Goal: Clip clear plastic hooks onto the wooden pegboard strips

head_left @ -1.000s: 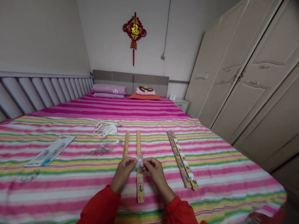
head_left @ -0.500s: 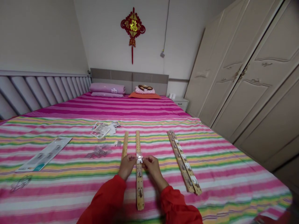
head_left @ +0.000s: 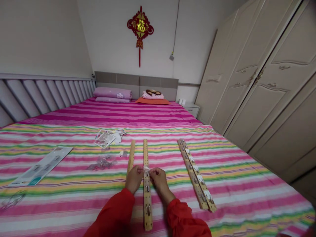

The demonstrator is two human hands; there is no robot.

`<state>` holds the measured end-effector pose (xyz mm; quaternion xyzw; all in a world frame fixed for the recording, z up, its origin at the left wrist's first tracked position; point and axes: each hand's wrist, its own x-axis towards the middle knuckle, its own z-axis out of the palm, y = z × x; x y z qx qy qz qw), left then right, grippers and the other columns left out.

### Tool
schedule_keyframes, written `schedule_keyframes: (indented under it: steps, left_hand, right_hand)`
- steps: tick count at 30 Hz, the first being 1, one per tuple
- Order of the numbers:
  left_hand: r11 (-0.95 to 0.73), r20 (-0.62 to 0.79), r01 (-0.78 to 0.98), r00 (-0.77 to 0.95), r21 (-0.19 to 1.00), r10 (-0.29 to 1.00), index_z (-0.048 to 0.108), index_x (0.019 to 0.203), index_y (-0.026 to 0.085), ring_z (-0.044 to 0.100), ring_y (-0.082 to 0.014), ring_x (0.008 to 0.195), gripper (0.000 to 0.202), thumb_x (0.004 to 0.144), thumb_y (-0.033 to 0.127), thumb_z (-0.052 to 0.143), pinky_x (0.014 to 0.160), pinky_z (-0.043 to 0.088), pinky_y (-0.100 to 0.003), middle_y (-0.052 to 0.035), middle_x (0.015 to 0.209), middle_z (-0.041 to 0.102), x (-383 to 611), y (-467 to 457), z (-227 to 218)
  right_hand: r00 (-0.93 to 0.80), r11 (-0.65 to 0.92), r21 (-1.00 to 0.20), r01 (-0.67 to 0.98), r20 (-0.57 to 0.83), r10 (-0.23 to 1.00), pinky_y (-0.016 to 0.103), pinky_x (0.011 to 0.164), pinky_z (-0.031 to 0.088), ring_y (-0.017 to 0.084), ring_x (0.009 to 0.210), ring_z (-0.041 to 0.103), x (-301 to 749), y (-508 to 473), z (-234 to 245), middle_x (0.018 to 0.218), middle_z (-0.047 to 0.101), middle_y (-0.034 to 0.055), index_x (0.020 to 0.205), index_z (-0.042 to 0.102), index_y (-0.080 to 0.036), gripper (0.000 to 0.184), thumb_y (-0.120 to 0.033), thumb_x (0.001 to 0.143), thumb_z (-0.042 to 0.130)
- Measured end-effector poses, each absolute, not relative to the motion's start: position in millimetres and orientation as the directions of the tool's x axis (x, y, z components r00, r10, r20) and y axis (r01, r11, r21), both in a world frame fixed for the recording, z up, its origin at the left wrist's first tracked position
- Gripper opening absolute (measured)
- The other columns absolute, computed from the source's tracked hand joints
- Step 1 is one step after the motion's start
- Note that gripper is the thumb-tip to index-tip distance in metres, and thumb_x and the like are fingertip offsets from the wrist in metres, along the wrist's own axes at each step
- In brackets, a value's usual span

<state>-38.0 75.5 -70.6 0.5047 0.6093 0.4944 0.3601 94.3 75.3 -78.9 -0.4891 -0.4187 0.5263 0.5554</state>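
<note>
A long wooden strip (head_left: 147,220) with rows of small holes lies lengthwise in front of me, with metal hooks (head_left: 148,209) along its near half. Over its middle, my left hand (head_left: 134,179) and my right hand (head_left: 159,180) pinch opposite sides of a small clear plastic piece (head_left: 146,168). A shiny metal part shows just under the plastic; its exact shape is blurred. Beside my left hand a second wooden strip (head_left: 131,153) lies partly hidden. To the right, two more strips (head_left: 195,176) lie side by side, bearing metal hooks and white round pieces.
Left of the strips are crumpled clear plastic bags (head_left: 102,162), a pile of cards and packaging (head_left: 106,138), a long backing card (head_left: 41,167) and a clear plastic scrap (head_left: 13,200). Everything lies on a striped bedsheet (head_left: 237,204). A wardrobe (head_left: 266,92) stands at right.
The metal piece between my hands shows less clearly now, with the plastic bunched over it. Both hands have shifted slightly toward me. The view has moved a little.
</note>
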Motion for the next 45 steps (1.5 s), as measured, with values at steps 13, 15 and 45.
schedule_keyframes:
  steps: [13, 15, 45]
  left_hand:
    - [0.050, 0.047, 0.396, -0.231, 0.917, 0.972, 0.060, 0.067, 0.017, 0.060, -0.0141, 0.058, 0.005, 0.068, 0.022, 0.059, 0.057, 0.043, -0.024, 0.0013, 0.059, 0.062, -33.7, 71.1, -63.6]
    - [0.063, 0.045, 0.425, -0.240, 0.903, 0.970, 0.060, 0.070, 0.017, 0.059, -0.0135, 0.057, 0.006, 0.069, 0.023, 0.060, 0.056, 0.042, -0.024, 0.0023, 0.058, 0.061, -34.0, 71.3, -65.2]
    - [0.023, 0.085, 0.467, -0.209, 0.884, 0.974, 0.064, 0.082, 0.018, 0.056, -0.0134, 0.056, 0.013, 0.073, 0.021, 0.055, 0.056, 0.039, -0.024, 0.0040, 0.057, 0.056, -33.2, 65.5, -61.7]
  right_hand:
    - [0.106, -0.021, -0.986, -0.164, -0.039, 0.994, 0.021, 0.040, 0.031, 0.009, 0.039, 0.040, 94.2, 76.4, -86.4, 0.041, 0.050, -0.0063, 0.054, 0.059, -0.017, 0.010, -0.026, 0.055, 0.063]
    - [0.104, -0.021, -0.987, -0.157, -0.037, 0.994, 0.021, 0.040, 0.032, 0.009, 0.039, 0.041, 94.4, 76.7, -87.4, 0.042, 0.050, -0.0062, 0.054, 0.059, -0.017, 0.010, -0.026, 0.055, 0.063]
    - [0.045, 0.125, -0.992, -0.037, 0.123, 0.991, 0.028, 0.059, 0.051, 0.021, 0.073, 0.061, 99.1, 80.8, -105.6, 0.075, 0.071, 0.0025, 0.095, 0.075, -0.021, 0.032, -0.031, 0.067, 0.066]
